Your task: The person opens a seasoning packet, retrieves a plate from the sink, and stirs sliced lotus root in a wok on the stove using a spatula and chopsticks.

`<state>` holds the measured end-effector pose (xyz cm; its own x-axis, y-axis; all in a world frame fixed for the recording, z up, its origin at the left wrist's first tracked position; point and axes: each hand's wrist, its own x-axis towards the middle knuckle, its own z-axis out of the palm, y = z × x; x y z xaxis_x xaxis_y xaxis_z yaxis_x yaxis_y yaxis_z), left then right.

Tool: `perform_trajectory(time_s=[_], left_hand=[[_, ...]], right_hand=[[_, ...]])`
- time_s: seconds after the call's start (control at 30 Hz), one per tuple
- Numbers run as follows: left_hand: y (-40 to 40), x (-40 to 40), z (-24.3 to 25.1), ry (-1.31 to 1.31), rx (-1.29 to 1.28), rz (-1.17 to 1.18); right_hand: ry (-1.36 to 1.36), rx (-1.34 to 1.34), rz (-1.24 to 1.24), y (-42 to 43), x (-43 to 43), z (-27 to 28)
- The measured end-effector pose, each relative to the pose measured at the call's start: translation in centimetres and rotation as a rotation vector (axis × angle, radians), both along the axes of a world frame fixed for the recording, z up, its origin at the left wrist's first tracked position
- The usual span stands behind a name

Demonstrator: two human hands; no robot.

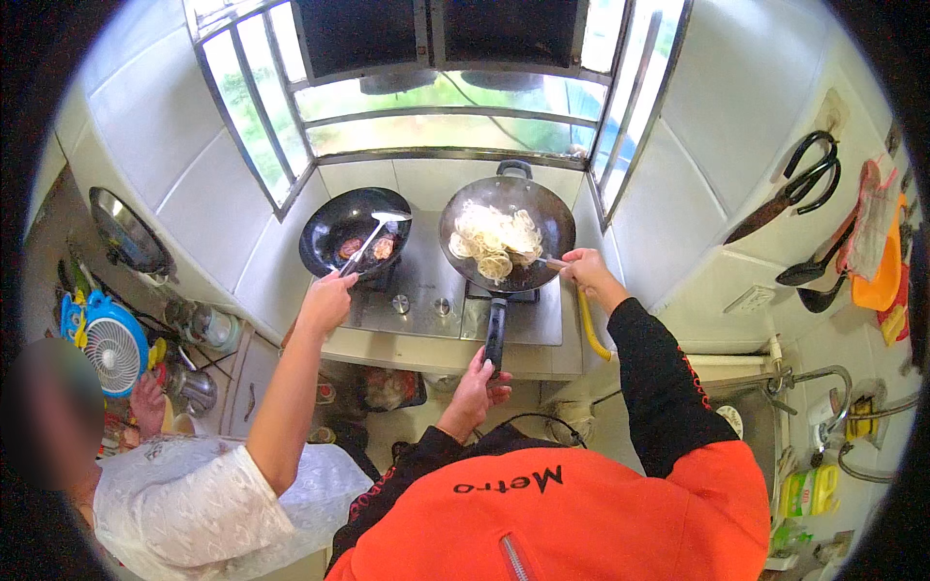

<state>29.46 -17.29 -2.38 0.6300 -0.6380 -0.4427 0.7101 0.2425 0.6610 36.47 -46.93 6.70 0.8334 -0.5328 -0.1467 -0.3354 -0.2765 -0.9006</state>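
A wok [559, 218] holding a heap of pale noodles [494, 236] sits on the right burner of the gas stove. Its long black handle [495, 330] points towards me, and my left hand [472, 396] grips the lower end. At the pan's right rim, my right hand [592, 276] holds the brown handle of a cooking utensil [556, 263]; the noodles hide its working end. On the left burner stands a black pan [327, 232] with browned pieces of food [383, 247] in it. A co-worker's hand [325, 301] holds a metal spatula [374, 236] over that pan.
The co-worker in a white top [196, 501] stands close on my left. A yellow gas hose [592, 327] runs down beside the stove. Scissors [788, 189] and ladles hang on the right wall above a sink [748, 407]. A blue fan [116, 345] stands at left.
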Motion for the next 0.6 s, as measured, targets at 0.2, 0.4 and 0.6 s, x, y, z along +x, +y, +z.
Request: perform_trajectory(time_s=[0.2,0.4,0.6], left_hand=[[-0.2,0.0,-0.7,0.003,-0.01,0.016],[-0.2,-0.2,-0.1,0.011,-0.039,0.025],[0.0,0.0,-0.4,-0.014,0.012,0.023]], right_hand=[[-0.021,0.501,-0.053,-1.9,-2.0,0.1],[-0.111,1.046,-0.047,-2.3,-5.4,-1.1],[0.03,0.658,0.2,1.9,-8.0,7.1]])
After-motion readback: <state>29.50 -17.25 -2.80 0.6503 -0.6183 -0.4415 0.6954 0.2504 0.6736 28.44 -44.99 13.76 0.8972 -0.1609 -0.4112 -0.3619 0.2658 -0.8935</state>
